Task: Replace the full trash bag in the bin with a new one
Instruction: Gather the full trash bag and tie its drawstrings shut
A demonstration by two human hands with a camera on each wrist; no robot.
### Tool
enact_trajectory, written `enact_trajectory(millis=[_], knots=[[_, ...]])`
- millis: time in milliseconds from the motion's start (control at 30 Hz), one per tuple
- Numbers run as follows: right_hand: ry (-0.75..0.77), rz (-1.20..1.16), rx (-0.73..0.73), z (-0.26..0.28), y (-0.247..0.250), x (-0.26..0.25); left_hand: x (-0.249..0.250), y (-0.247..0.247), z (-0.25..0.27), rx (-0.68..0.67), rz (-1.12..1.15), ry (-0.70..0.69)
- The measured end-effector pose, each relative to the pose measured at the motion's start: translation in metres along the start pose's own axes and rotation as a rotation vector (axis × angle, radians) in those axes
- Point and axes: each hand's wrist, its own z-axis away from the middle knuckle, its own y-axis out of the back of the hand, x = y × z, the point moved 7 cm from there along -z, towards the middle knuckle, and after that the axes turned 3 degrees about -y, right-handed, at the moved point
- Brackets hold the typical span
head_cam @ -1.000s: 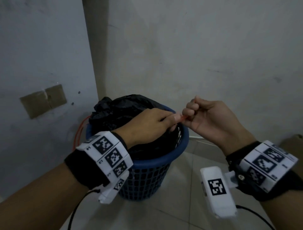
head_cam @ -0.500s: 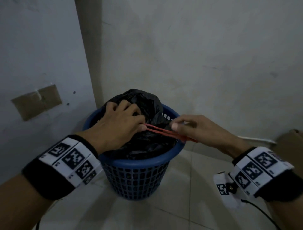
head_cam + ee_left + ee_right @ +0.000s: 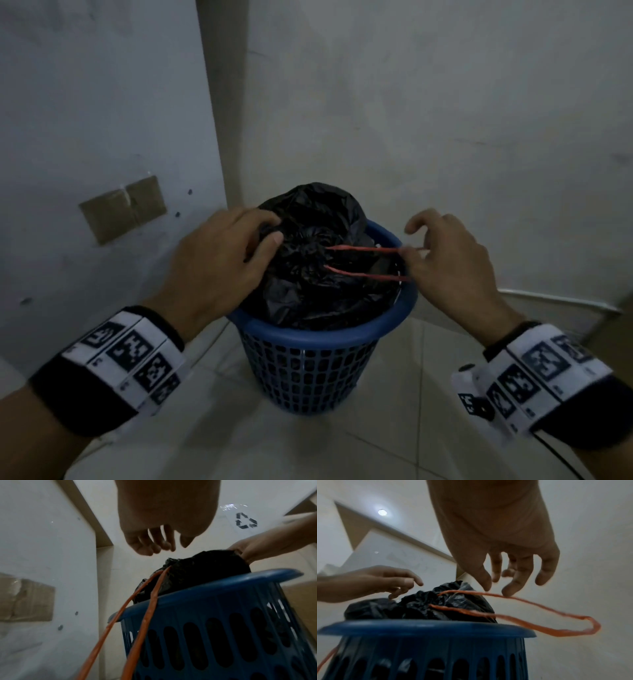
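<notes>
We see the left hand (image 3: 219, 267) at the centre left of the head view, palm down, its fingers (image 3: 270, 240) loosely spread and resting on the gathered top of the black trash bag (image 3: 318, 274) without gripping it. The right hand (image 3: 452, 263) hovers at the centre right, over the rim; its fingers are relaxed and apart, the tips just touching the upper strand of the orange drawstring (image 3: 363, 248), and we see no pinch in the right wrist view. The bag sits inside the blue bin (image 3: 308, 370), in the middle of the frame, bulging above the rim, its mouth puckered shut into crinkled, glossy folds. Two thin orange strands run from the pucker toward the right, forming a flat ribbon-like loop that droops beyond the rim in the right wrist view. The bin is round, tapered plastic with a smooth rolled rim and slotted lattice walls, standing on pale glossy floor tiles (image 3: 394, 428) in a corner of plain walls.
</notes>
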Motion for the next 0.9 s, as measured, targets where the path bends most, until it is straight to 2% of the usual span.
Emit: enact_trajectory(millis=[67,100,200,267,333,400,500,633,700,767,900], knots=[[0.083,-0.112,0.087,0.010,0.006,-0.018,-0.018,-0.002,0.007,-0.087,0.015,0.210],[0.086,-0.180,0.051,0.014,0.003,-0.025,-0.025,-0.006,0.010,-0.159,0.009,0.288],[-0.094,-0.382,-0.290,0.027,-0.030,-0.035,-0.037,-0.023,0.021,-0.393,0.164,0.486],[-0.221,-0.503,-0.510,0.037,-0.052,-0.036,-0.039,-0.029,0.026,-0.452,0.252,0.578],[-0.266,-0.507,-0.588,0.040,-0.058,-0.039,-0.043,-0.029,0.028,-0.465,0.254,0.630],[-0.288,-0.453,-0.603,0.037,-0.057,-0.040,-0.046,-0.023,0.025,-0.426,0.181,0.633],[-0.289,-0.431,-0.531,0.034,-0.050,-0.037,-0.044,-0.009,0.017,-0.308,-0.012,0.556],[-0.058,-0.367,-0.115,0.024,-0.022,-0.037,-0.037,0.005,0.005,-0.105,-0.078,0.402],[-0.010,-0.487,0.027,0.020,-0.013,-0.037,-0.031,0.009,-0.002,0.021,0.101,0.312],[-0.013,-0.684,0.094,0.015,-0.006,-0.039,-0.020,0.009,-0.011,0.085,0.327,0.282],[-0.026,-1.002,0.059,0.011,-0.003,-0.054,0.005,0.004,-0.029,0.144,0.664,0.318]])
